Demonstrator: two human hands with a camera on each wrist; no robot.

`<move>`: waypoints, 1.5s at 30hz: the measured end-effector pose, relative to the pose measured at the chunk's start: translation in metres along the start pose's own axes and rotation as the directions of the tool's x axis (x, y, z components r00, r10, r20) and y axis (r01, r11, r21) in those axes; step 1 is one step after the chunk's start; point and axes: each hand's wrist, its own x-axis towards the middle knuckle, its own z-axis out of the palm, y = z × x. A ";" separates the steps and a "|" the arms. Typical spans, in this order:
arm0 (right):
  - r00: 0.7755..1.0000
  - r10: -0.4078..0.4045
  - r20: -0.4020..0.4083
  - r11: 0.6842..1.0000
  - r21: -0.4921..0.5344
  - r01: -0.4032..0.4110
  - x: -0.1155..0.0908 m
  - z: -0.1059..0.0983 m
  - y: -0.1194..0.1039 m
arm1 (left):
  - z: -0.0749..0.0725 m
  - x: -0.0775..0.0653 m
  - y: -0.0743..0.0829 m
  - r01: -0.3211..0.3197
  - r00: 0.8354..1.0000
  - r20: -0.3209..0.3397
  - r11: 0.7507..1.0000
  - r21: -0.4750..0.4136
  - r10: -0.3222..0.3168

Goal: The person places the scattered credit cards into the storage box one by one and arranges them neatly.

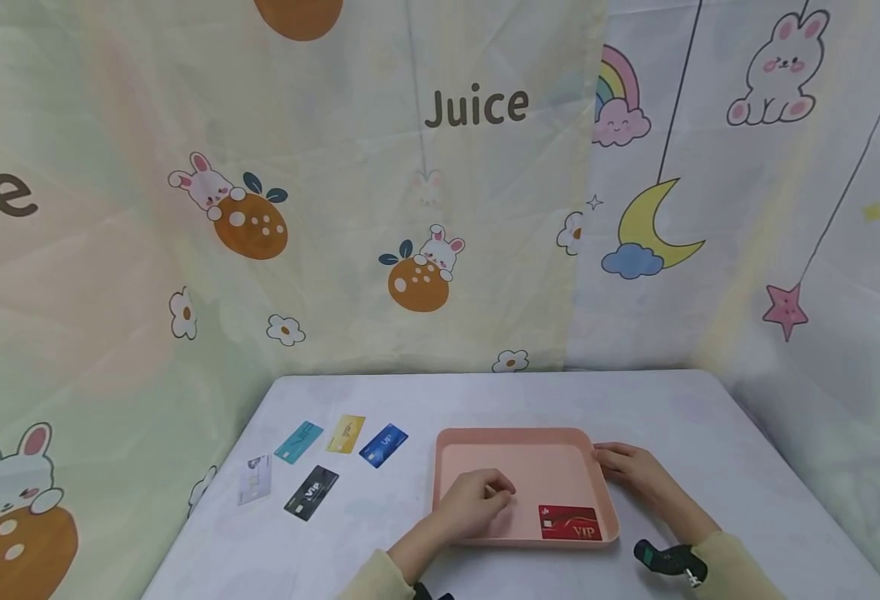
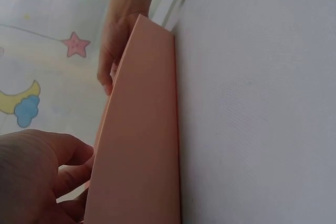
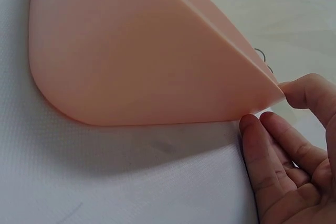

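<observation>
A shallow pink tray [image 1: 518, 450] lies on the table, with a red VIP card [image 1: 569, 522] in its front right part. Over the tray's front left part is my left hand [image 1: 473, 502], its fingers loosely bent. I see nothing held in it; in the left wrist view the tray wall [image 2: 139, 129] partly hides the fingertips of that hand [image 2: 44, 174]. At the tray's right side my right hand [image 1: 642, 473] pinches the rim. The right wrist view shows the thumb of this hand [image 3: 294, 166] on the rim and the fingers against the outer wall.
Left of the tray, several cards lie spread on the white table: white [image 1: 255, 480], teal [image 1: 298, 442], gold [image 1: 346, 434], blue [image 1: 383, 445] and black [image 1: 311, 492]. Printed cloth [image 1: 350, 150] hangs behind the table and at its sides.
</observation>
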 end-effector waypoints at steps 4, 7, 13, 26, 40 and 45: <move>1.000 0.002 0.002 1.000 -0.004 -0.002 0.000 0.000 0.000 | -0.003 -0.001 -0.001 -0.015 1.000 -0.017 1.000 0.002 0.015; 1.000 0.000 -0.003 1.000 -0.003 0.000 0.000 0.001 0.001 | -0.006 -0.001 -0.003 -0.021 1.000 -0.019 1.000 -0.012 0.021; 1.000 0.006 -0.007 1.000 -0.010 -0.006 0.000 0.001 0.001 | -0.008 0.000 -0.006 -0.007 1.000 -0.001 0.997 -0.074 0.007; 1.000 0.008 -0.011 1.000 -0.021 -0.008 0.001 0.001 0.001 | -0.013 0.000 -0.009 -0.007 0.999 -0.032 0.997 -0.083 0.004; 1.000 0.023 -0.014 1.000 -0.016 -0.024 0.000 0.002 0.003 | -0.022 0.002 -0.007 -0.013 0.998 -0.060 0.999 -0.039 0.011; 1.000 0.020 -0.015 1.000 -0.005 -0.020 0.000 0.002 0.003 | -0.025 0.003 -0.009 -0.011 0.998 -0.070 0.999 -0.033 0.008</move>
